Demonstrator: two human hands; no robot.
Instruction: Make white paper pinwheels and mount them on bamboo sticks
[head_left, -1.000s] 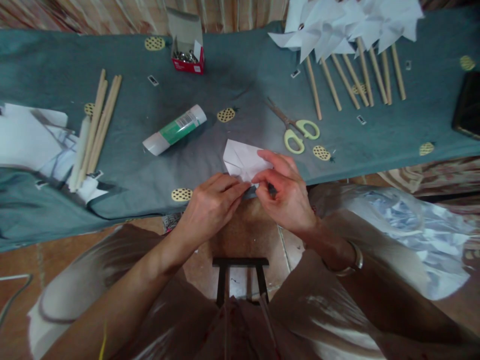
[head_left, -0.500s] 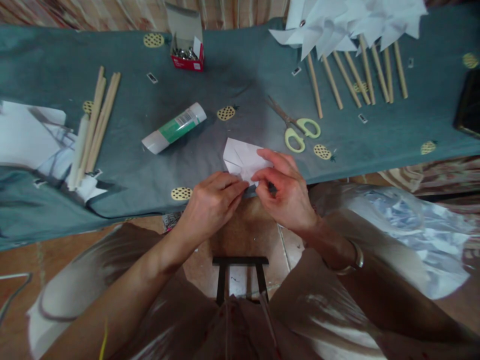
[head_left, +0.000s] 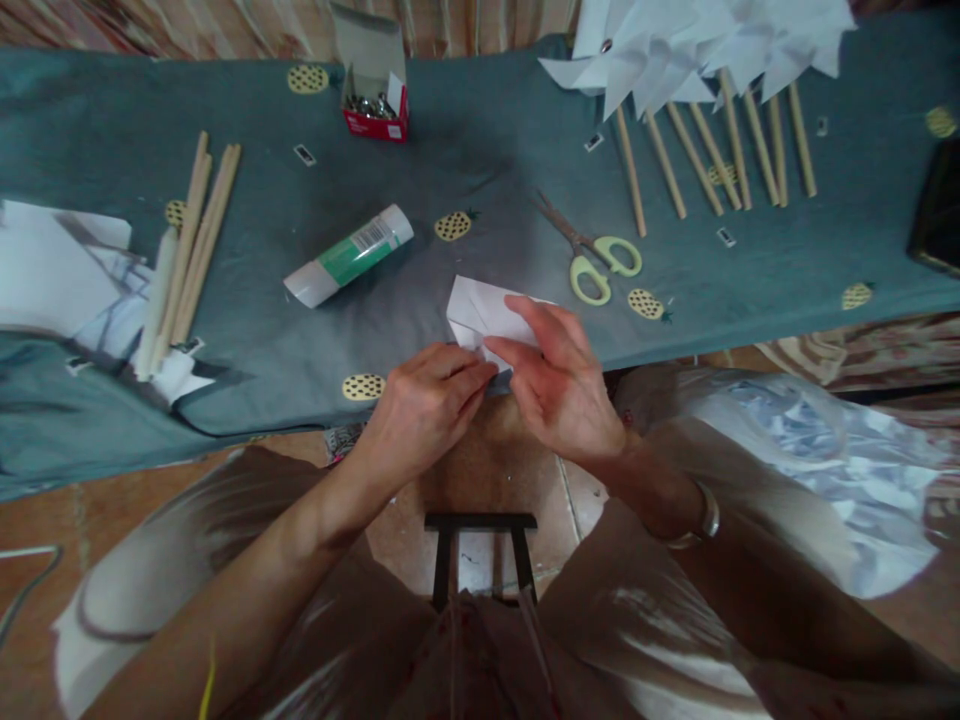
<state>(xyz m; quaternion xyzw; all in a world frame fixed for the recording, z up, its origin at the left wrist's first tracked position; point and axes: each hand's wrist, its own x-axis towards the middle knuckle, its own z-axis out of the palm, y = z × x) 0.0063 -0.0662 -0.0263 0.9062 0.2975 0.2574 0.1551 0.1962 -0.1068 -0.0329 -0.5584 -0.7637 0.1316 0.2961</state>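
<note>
A small folded piece of white paper (head_left: 480, 302) lies at the front edge of the table, with creases showing on its left part. My left hand (head_left: 431, 400) pinches its lower edge, fingers closed on it. Across the paper's right side, my right hand (head_left: 559, 375) rests with its index and another finger stretched out and apart, fingertips touching the surface. That hand covers the paper's right end. Just beyond it lie scissors (head_left: 592, 260) with pale green handles, blades pointing away to the left.
A glue stick (head_left: 352, 255) lies left of the paper. Behind it stands an open red box (head_left: 375, 122) of small metal pieces. Wooden sticks (head_left: 199, 240) and white paper (head_left: 52, 270) are at the left; several paper pinwheels (head_left: 697, 60) on sticks lie at the back right.
My right hand has slid a little left over the paper, and its fingers have straightened from a curled pose. My left hand and the paper have stayed in place.
</note>
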